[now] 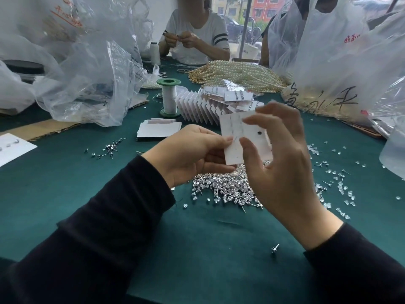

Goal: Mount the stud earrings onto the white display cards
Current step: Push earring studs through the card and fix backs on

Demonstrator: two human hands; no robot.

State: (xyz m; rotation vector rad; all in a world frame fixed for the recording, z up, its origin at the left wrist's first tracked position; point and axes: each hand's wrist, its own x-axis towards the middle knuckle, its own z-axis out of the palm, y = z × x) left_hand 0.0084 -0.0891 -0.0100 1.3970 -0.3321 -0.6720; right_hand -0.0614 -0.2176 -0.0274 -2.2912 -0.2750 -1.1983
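**A:** What's at the left of the frame?

**B:** I see a small scatter of silver stud earrings [107, 149] on the dark green cloth table [197, 238]. Just right of it is a flat stack of blank white cards [158, 129].

**A:** And the hands?

**B:** At centre, the left hand [192, 150] pinches the left edge of a white rectangular display card [235, 139], held up above a big heap of silver studs [228, 190]. The right hand [278, 167] pinches the same card, thumb low and forefinger across the top. I can't tell whether the dark dot on the card is a hole or a stud.

**A:** Further right?

**B:** Clear plastic earring backs [341, 187], strewn loosely over the cloth.
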